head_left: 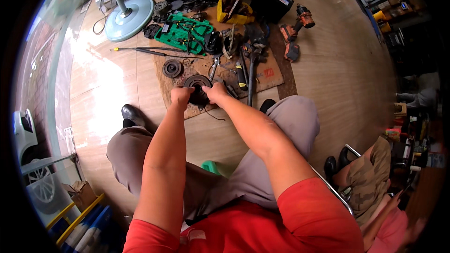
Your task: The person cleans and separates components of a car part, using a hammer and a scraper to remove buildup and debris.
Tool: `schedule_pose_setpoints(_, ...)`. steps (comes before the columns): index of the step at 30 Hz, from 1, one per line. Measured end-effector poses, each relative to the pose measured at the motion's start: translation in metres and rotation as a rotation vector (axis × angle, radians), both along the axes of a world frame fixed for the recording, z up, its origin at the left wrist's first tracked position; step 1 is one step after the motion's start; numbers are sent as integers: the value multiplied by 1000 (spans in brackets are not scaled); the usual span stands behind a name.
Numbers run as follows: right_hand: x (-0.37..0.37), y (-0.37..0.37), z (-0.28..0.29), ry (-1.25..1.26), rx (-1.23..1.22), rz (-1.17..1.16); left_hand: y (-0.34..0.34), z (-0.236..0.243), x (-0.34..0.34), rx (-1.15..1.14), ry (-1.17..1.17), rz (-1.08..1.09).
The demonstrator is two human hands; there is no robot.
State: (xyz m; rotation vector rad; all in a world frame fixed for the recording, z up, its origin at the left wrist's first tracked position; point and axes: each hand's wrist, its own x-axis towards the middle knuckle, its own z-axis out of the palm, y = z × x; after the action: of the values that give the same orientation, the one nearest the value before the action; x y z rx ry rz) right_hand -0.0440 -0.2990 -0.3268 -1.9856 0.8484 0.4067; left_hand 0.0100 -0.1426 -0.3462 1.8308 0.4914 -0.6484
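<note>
My left hand and my right hand grip opposite sides of a dark, round, pulley-like metal part with an open centre. My thumbs rest on its near rim, and the other fingers are mostly hidden. From its near side a thin dark wire trails over the cardboard sheet. A smaller grooved metal disc lies to the left of the part. Just beyond my right hand are a wrench and a hammer with a long handle.
Farther off lie a green tool case, a yellow container, a black battery and an orange-black cordless drill. A pale blue round stand base is at far left. Someone in camouflage shorts sits at my right.
</note>
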Motion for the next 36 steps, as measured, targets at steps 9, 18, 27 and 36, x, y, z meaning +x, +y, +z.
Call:
schedule_pose_setpoints(9,2,4,21,102,80,-21,7,31,-12,-244,151,146)
schedule_pose_setpoints(18,2,6,20,97,74,-34,14,19,-7,-253,221,130)
schedule_pose_setpoints(27,4,2,-6,8,-122,83,10,16,-4,-239,239,142)
schedule_pose_setpoints(36,9,6,-9,52,-33,17,17,9,-4,-273,245,157)
